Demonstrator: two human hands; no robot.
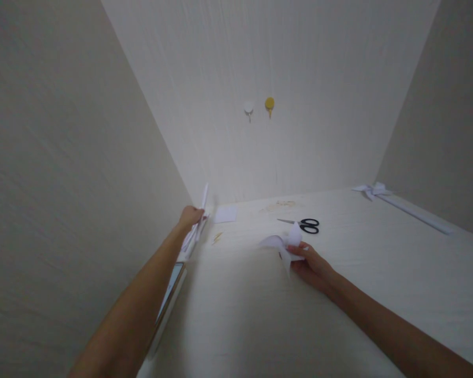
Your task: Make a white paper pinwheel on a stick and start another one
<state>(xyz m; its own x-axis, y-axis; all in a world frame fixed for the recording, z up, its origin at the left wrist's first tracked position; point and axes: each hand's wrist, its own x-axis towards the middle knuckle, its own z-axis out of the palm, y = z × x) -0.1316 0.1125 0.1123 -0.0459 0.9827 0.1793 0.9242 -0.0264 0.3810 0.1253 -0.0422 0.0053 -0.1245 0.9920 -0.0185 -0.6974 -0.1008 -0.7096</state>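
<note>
While left hand grips white stick | axis steep | tip up

Folded piece, near right: thin white paper, smooth, matt. Rolled stick, left: white paper, smooth. Square sheet, far left: flat matt paper. Scissors: metal blades, black plastic-looking handles. Tabletop: pale, wood-like streaking, low sheen. Screened device, near left: smooth, glassy face. Far wall: matt, finely streaked.
</note>
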